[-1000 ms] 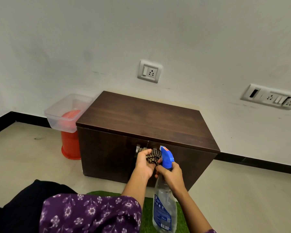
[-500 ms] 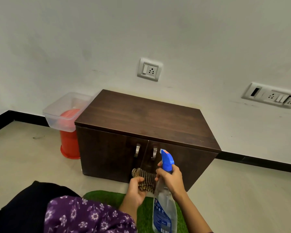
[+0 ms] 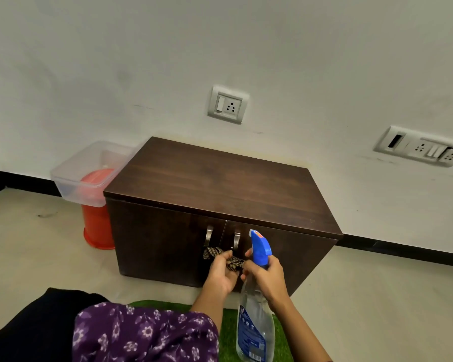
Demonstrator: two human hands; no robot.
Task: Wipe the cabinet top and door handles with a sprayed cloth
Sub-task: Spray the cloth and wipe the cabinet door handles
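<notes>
Cloth [image 3: 211, 253]: brown checked, bunched, held in front of the cabinet [image 3: 154, 239] doors, just below the two handles. It doesn't seem to touch either handle.

Left hand [image 3: 220, 276]: grip closed round the cloth, fingers curled into it.

Right hand [image 3: 267, 279]: grip wrapped round the neck of the spray bottle [image 3: 255, 322], one finger up by the blue trigger head. Can't tell if the trigger is pressed. The nozzle sits just right of the cloth and points up toward the doors, not squarely at the cloth.

Progress, my read:
- This looks like a spray/reload step, not a wipe stroke. The cloth is off every surface.
- Left door handle [image 3: 209, 236] and right door handle [image 3: 236, 240]: bare metal, too small to judge wet or dry.
- Cabinet top [image 3: 220, 184]: dark wood with nothing on it, and no streaks or wet patches I can make out. Can't confirm it's been wiped.
- Treat the top and both handles as unverified. Handles look like the nearest job given where the cloth is.

Left to do: wet the cloth, wipe each handle, cover the top if that isn't done.

Around it:
- Cabinet stands against the white wall on the floor.
- Clear plastic tub [image 3: 89, 168] sits on a red bucket [image 3: 97, 226], just beside the cabinet's left side.
- Wall socket [image 3: 228, 105] above the cabinet, switch panel [image 3: 420, 150] off to the right.
- Green mat [image 3: 281, 333] under the bottle.
- Purple floral sleeve [image 3: 147, 335] at the bottom.
</notes>
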